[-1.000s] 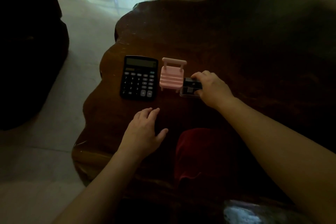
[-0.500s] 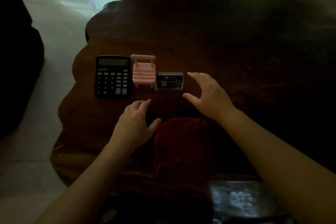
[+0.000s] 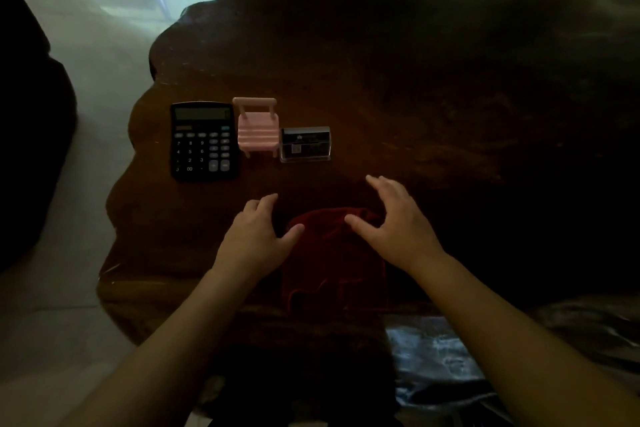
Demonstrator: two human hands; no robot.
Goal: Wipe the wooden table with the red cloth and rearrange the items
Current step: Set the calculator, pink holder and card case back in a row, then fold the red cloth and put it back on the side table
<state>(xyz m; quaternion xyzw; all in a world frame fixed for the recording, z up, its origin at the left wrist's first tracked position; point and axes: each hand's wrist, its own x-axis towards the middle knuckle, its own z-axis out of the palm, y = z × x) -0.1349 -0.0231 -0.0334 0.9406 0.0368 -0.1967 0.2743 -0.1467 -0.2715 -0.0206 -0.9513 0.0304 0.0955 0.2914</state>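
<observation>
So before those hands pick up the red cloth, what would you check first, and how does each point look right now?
1. Left hand free: ok, open, holding nothing.
2. Right hand free: ok, open, holding nothing.
3. Red cloth within reach: ok, lying between the hands at the near edge.
4. Calculator, pink toy chair and clear card holder clear of the cloth: ok, lined up farther back.
5. Wooden table wiped clean: cannot tell, too dark.

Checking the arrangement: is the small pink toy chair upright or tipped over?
Upright: the small pink toy chair stands on its legs, backrest up, on the wooden table.
</observation>
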